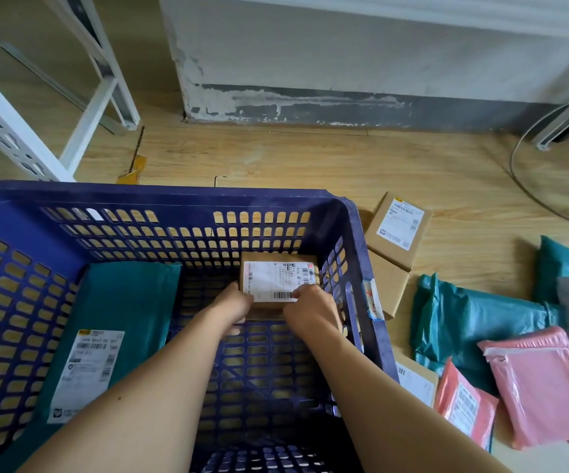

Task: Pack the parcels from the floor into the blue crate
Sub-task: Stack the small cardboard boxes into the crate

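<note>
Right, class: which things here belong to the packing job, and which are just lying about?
Job: blue crate; labelled box, held by left hand and right hand; crated teal bag; floor boxes; floor teal bags; pink bags.
Lying about: white rack; yellow scrap; clear round sheet.

Single view from the head, facing forward and steeply down into the crate. Very near: left hand and right hand stretched in from the bottom edge onto the box near centre. Wide lens; floor and wall at the top.
</note>
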